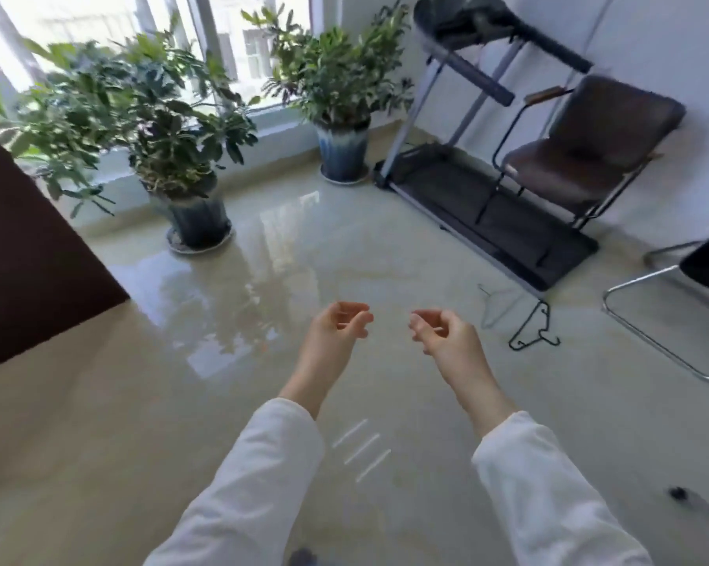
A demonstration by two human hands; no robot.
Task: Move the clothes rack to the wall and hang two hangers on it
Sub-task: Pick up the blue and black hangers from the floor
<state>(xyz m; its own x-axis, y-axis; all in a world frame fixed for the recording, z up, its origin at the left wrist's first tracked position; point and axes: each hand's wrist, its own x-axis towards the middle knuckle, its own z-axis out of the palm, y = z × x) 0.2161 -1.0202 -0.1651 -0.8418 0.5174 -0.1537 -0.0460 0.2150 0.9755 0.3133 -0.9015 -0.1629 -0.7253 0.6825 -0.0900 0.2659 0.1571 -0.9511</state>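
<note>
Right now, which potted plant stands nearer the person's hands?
The larger potted plant beside the dark cabinet; the smaller one stands farther back, under the window.

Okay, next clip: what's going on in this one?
A person in white sleeves stands on a glossy floor with both arms out in front. The left hand and right hand are loosely curled and hold nothing. Two hangers lie on the floor ahead to the right, untouched: a black hanger and a pale hanger beside it, near the end of a treadmill. No clothes rack is in view, so nothing has been hung yet.
</note>
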